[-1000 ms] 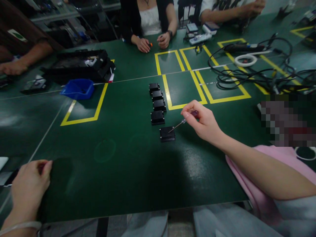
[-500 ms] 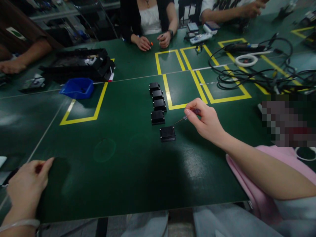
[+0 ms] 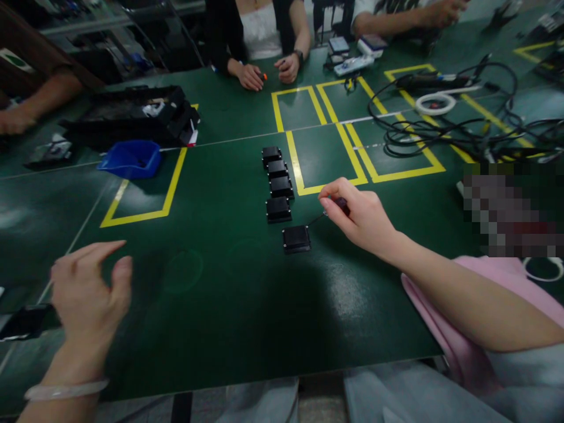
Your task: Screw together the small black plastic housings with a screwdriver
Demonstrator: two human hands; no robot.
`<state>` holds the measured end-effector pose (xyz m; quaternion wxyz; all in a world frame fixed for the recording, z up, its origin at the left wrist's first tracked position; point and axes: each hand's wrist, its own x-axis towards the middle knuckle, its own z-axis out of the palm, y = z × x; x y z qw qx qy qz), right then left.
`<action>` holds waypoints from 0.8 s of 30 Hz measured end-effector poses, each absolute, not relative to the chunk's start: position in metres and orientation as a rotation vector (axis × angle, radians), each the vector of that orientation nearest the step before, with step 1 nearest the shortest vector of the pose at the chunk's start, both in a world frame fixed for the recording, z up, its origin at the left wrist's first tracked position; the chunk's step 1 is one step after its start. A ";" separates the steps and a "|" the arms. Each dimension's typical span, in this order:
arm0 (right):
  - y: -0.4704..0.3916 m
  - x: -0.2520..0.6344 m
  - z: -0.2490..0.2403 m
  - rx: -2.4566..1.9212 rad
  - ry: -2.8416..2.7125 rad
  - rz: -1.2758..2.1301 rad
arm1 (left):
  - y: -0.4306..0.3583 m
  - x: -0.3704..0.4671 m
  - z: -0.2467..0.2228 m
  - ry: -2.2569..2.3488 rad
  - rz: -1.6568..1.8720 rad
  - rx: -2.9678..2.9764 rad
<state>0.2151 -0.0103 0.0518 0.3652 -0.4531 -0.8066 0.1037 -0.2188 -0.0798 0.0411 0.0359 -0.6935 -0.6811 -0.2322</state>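
My right hand (image 3: 359,217) is closed around a small screwdriver (image 3: 341,204), whose thin shaft points left at the corner of the nearest black box (image 3: 296,237). Whether the tip touches the box I cannot tell. Beyond it, a black box (image 3: 278,208) and several more, up to the farthest one (image 3: 271,154), stand in a line on the green table (image 3: 229,305). My left hand (image 3: 94,288) is over the table at the left, thumb and fingers apart, with nothing in it. A dark flat device (image 3: 26,322) lies beside its wrist.
A blue bin (image 3: 132,158) stands in front of a black tray stack (image 3: 132,117) at the back left. Black cables (image 3: 409,138) and a white coil (image 3: 435,104) lie at the right. Across the table rest another person's hands (image 3: 251,77). Pink cloth (image 3: 476,305) hangs by my right forearm.
My left hand has moved right and away from me, and its fingers have opened. The screwdriver in my right hand has tilted slightly. The whole view has shifted a little.
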 end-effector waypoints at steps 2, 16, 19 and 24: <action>-0.010 0.215 0.051 -1.160 -2.089 0.276 | -0.067 -0.167 0.048 -1.863 -0.643 -2.287; -0.011 0.210 0.055 -1.236 -2.225 0.213 | -0.019 0.006 0.017 -1.432 -0.387 -3.116; -0.013 0.211 0.059 -1.244 -2.173 0.180 | -0.021 0.010 0.014 -1.430 -0.473 -3.142; -0.015 0.215 0.063 -1.230 -2.127 0.159 | -0.026 0.013 0.009 -1.468 -0.605 -3.159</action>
